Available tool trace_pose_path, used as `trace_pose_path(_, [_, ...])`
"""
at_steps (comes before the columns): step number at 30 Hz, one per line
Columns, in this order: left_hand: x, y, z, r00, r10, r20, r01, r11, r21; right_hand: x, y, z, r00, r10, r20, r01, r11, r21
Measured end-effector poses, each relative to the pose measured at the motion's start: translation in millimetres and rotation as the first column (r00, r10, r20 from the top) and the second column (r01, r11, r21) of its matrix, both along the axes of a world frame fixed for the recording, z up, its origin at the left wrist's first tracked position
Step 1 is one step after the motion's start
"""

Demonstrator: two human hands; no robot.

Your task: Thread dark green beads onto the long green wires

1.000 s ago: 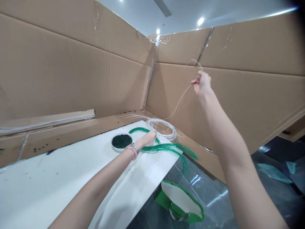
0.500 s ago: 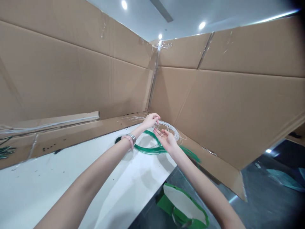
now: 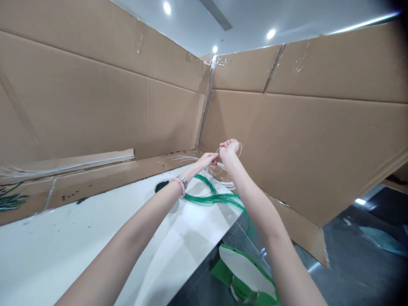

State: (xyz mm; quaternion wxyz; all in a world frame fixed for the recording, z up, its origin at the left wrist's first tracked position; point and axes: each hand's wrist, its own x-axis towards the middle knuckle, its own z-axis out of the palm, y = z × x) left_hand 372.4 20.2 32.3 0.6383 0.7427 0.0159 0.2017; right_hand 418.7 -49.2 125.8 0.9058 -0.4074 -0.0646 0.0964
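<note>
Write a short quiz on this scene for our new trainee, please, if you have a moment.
1. True or false: the left hand and the right hand both hold the white wire coil.
2. Which wrist wears the metal band? A) left B) right
3. Fill the gap: the green-and-white bag lies on the ____.

Key: 1 true; 2 A; 3 floor
</note>
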Motion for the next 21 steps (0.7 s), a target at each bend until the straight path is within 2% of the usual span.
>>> trace_pose_path(6, [-3, 19, 22.0, 0.999, 0.048, -0.025, -0.045, 0.990, 0.131, 41, -18, 104.6, 0.978, -0.198, 0.063, 0.199, 0.980, -0.005])
trace_pose_path(10, [-7, 31, 32.5, 0.996, 0.087, -0.035, -0.078, 0.973, 0.219, 55, -38, 153.3, 0.951, -0.276, 0.141, 0.280, 0.960, -0.007])
trace_pose_path(15, [-15, 38, 51.8, 0.990, 0.143, -0.003, -0.136, 0.947, 0.290, 50, -41, 186.3, 0.939, -0.214, 0.270, 0.235, 0.971, -0.049])
trace_pose_path(21, [-7, 34, 102.4, 0.958, 0.250, 0.141, -0.277, 0.933, 0.230, 37, -29, 205.2, 0.914, -0.140, 0.380, 0.177, 0.982, -0.064])
